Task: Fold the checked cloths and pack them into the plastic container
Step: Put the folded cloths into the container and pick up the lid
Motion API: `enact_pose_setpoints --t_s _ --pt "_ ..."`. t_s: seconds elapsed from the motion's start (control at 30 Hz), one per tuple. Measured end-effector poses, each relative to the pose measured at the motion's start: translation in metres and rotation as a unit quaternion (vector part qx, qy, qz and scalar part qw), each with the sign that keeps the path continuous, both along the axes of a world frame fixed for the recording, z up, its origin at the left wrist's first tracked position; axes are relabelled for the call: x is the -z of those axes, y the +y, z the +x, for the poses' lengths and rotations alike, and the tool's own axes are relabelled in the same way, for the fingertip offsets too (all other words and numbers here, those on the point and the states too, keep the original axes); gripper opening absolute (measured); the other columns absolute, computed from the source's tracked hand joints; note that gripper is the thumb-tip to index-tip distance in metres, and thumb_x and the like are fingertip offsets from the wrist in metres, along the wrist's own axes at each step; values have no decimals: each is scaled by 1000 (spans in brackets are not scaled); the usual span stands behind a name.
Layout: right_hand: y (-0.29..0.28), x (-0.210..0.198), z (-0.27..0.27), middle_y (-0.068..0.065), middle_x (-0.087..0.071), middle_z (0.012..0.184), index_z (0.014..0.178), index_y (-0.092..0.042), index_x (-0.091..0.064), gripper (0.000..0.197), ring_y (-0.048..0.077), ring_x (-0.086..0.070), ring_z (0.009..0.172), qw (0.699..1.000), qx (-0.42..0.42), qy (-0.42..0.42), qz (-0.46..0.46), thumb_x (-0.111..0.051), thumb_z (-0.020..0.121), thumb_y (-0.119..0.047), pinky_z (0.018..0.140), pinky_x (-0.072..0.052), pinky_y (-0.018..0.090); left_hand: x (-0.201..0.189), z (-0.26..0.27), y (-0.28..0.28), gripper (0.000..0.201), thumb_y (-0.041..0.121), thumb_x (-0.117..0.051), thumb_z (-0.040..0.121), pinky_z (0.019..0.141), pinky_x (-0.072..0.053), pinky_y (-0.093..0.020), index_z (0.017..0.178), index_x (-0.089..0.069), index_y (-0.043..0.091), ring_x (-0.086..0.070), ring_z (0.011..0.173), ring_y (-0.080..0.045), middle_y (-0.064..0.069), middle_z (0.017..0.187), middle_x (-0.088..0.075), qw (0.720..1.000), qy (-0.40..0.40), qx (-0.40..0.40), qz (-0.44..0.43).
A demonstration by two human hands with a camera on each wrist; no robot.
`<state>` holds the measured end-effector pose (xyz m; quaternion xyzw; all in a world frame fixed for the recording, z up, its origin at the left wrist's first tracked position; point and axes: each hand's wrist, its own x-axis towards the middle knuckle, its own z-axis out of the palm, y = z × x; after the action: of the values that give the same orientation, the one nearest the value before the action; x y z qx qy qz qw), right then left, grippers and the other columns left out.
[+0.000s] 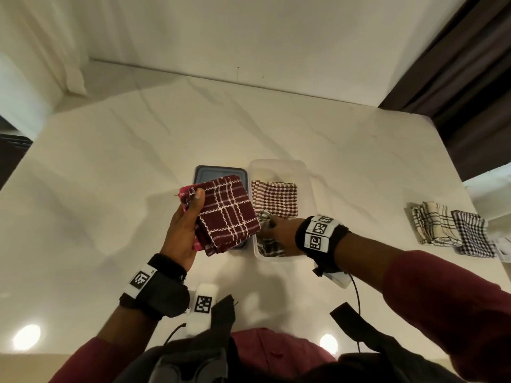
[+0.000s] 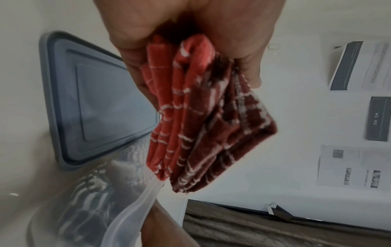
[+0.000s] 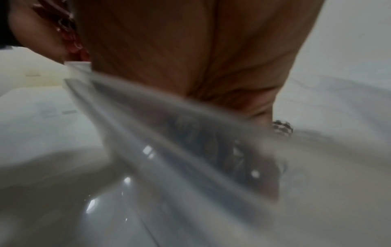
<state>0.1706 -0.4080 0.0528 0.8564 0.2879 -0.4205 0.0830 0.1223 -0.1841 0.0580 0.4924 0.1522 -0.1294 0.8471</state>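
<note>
Left hand (image 1: 182, 230) grips a stack of folded cloths above the table, thumb (image 1: 197, 195) pressed on top and the fingers underneath: a dark red checked cloth (image 1: 229, 214) lies uppermost, with a brighter red checked cloth (image 2: 167, 107) folded beneath it, its edge peeking out by the thumb. That stack hangs over a grey lid (image 1: 206, 172) which lies flat on the white table (image 1: 110, 175), just left of the clear plastic container (image 1: 307, 178). Right hand (image 1: 284, 233) reaches down into the near end of the container, where its fingers meet a green checked cloth (image 1: 269, 244) that looks bunched; whether they pinch it or only press on it cannot be told, since the right wrist view is blurred and shows mostly palm and the container's rim. Further back inside the container a brown-and-white checked cloth (image 1: 275, 200) lies flat and folded. Well to the right, near the table's edge, sit two more folded cloths side by side: a cream cloth with dark lines (image 1: 431, 225) and a black-and-white checked cloth (image 1: 472, 233)
</note>
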Motion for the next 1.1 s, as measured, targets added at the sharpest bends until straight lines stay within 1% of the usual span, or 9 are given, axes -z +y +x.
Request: enact_pose_setpoints --t_s 0.07,0.17,0.23,0.37,0.5,0.63,0.8,0.93,1.1 --pt "1 -9 -1 13 -27 150 148 -26 -29 56 36 -37 132 1000 -8 13 -8 -52 96 -25 105 -33 39 -2 1 0 85 63 -73 65 95 -48 -55 134 -50 18 -62 114 -30 -10 125 -64 1000 1 -1 -6" --pt "-2 -25 1 12 -54 131 133 -13 -51 39 29 -51 119 995 55 53 68 -52 95 -20 91 -38 24 -5 4 0 84 65 -72 65 96 -48 -54 132 -51 19 -62 113 -30 -9 124 -64 1000 -6 -3 0" --pt "-7 -38 9 0 -64 117 115 -23 -64 27 21 -59 107 979 132 -60 142 -57 90 -20 87 -45 27 -8 7 -1 83 66 -72 65 93 -49 -50 131 -53 20 -62 113 -29 -8 123 -65 1000 -14 -13 6" --pt "-6 -63 16 -7 -68 95 99 -22 -67 12 11 -63 85 826 312 -199 424 -64 89 -27 75 -51 25 -17 14 -8 69 59 -68 73 95 -47 -50 130 -54 22 -62 114 -28 -7 124 -65 999 -42 -22 -4" --pt "12 -64 16 -7 -64 106 120 -26 -59 54 9 -64 90 801 376 -76 459 -71 76 -55 76 -55 26 -26 18 -21 63 53 -64 79 94 -49 -52 130 -52 17 -62 113 -31 -11 125 -64 997 -76 -14 10" --pt "12 -56 20 5 -71 95 106 -11 -66 44 16 -70 81 751 428 -38 500 -84 70 -28 72 -57 29 -26 18 -27 84 62 -75 65 91 -51 -50 130 -52 14 -63 111 -31 -12 123 -64 996 -79 -18 36" --pt "-1 -62 28 13 -68 92 87 -1 -60 19 22 -69 77 696 447 23 562 -76 77 -5 68 -57 31 -14 18 -28 105 68 -80 48 91 -51 -53 130 -49 10 -64 109 -31 -13 121 -65 996 -73 -15 53" --pt "-10 -69 35 4 -65 82 87 -9 -57 13 12 -65 71 705 439 41 556 -69 83 -5 61 -52 27 -12 20 -33 108 70 -80 46 78 -57 -41 131 -47 12 -64 109 -31 -12 121 -65 997 -72 -14 37" --pt "-5 -66 30 15 -69 108 116 -1 -60 41 26 -68 98 726 407 78 549 -75 78 -5 87 -55 37 -16 18 -40 104 72 -78 46 88 -53 -51 126 -52 12 -66 106 -31 -12 116 -68 996 -78 -5 37"
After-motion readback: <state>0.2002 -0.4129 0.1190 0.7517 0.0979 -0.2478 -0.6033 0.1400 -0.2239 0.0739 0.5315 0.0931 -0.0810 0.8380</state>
